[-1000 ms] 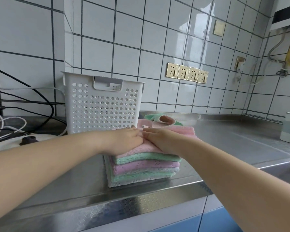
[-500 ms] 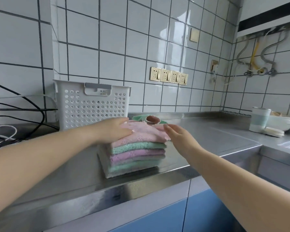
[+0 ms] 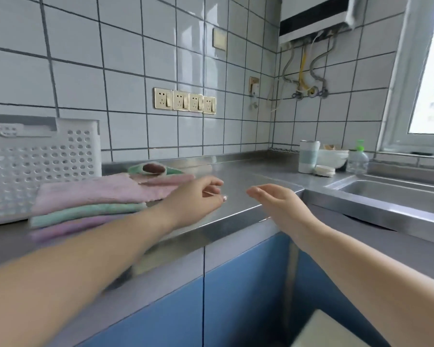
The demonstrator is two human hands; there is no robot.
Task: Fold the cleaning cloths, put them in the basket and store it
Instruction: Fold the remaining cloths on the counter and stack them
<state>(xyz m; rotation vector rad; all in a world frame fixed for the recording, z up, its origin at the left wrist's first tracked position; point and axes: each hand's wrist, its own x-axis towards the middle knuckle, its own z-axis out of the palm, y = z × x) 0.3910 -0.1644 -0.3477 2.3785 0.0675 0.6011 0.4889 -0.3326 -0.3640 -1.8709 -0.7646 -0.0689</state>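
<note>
Folding looks finished: stack of folded cloths (image 3: 90, 196) on worktop (image 3: 256, 181) just beside basket (image 3: 40, 166). Left hand (image 3: 198, 199) and right hand (image 3: 278, 199) loose, empty, right of stack. Next: lift stack into basket.

Counter (image 3: 248, 171) is brushed stainless steel, kinda satin with soft reflections, and the sink (image 3: 396, 194) looks like the same metal. The cloths (image 3: 90, 196) are fuzzy, nubby fabric, totally matt, in pink and mint layers. Basket (image 3: 35, 169) is white plastic full of punched holes, smooth with a dull sheen. Wall tiles (image 3: 125, 51) are glossy ceramic with dark grout lines. Sockets (image 3: 184, 101) have a shiny gold, metallic-looking face. Cabinet doors (image 3: 236, 296) are smooth, flat blue.
</note>
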